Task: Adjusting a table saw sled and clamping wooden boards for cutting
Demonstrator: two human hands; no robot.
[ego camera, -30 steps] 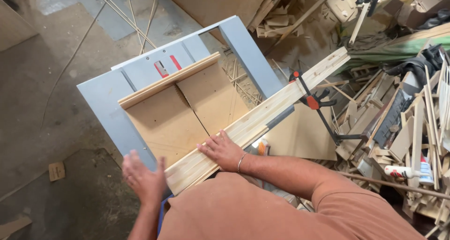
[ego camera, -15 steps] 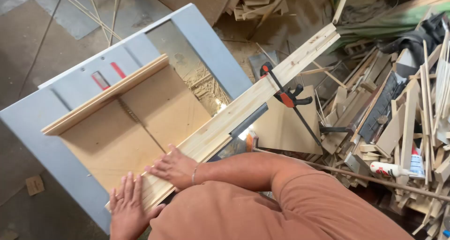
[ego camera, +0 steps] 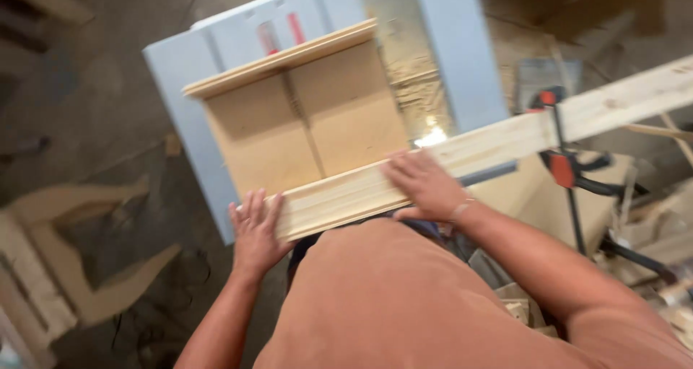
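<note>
Head view shows your left hand (ego camera: 254, 228) pushing the long board's (ego camera: 447, 156) end, your right hand (ego camera: 426, 185) pressing flat on top, neither clenched, keeping it steady on the table (ego camera: 462, 59).

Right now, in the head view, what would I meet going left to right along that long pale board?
Left hand at the board's end → right hand flat on the long pale board → orange-and-black clamp.
</note>
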